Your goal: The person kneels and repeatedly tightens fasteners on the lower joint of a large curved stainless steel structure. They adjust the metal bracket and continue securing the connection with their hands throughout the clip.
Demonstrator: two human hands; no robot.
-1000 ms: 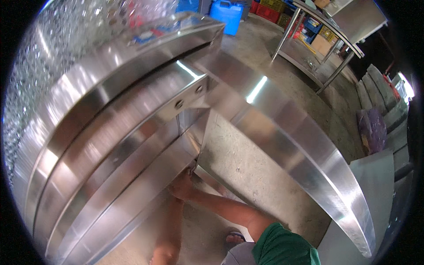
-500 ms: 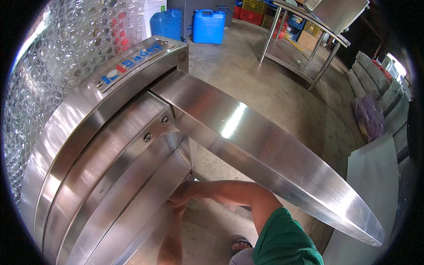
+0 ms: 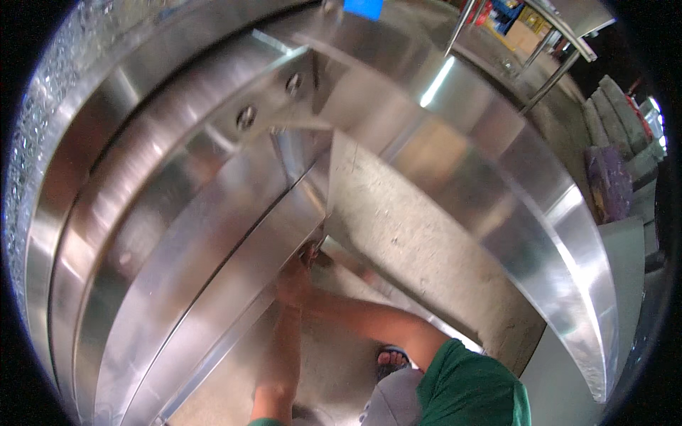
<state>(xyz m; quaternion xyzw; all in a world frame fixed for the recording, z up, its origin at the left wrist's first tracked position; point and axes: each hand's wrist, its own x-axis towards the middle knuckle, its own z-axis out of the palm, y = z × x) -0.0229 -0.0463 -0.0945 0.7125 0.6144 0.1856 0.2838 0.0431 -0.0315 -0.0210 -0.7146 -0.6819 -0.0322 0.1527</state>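
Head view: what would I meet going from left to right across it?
Clear, glossy bubble wrap → the person's bare hands → a foot in a dark sandal → the right arm's green fabric sleeve → a purple, block-shaped bundle.

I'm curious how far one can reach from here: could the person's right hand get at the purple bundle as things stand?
Probably not: the right hand is low, close by the metal panel, and the shiny beam crosses between it and the purple bundle, which looks well off to the right.

View nearer steel frame (image 3: 213, 199); blue jug (image 3: 364, 8) mostly cropped.
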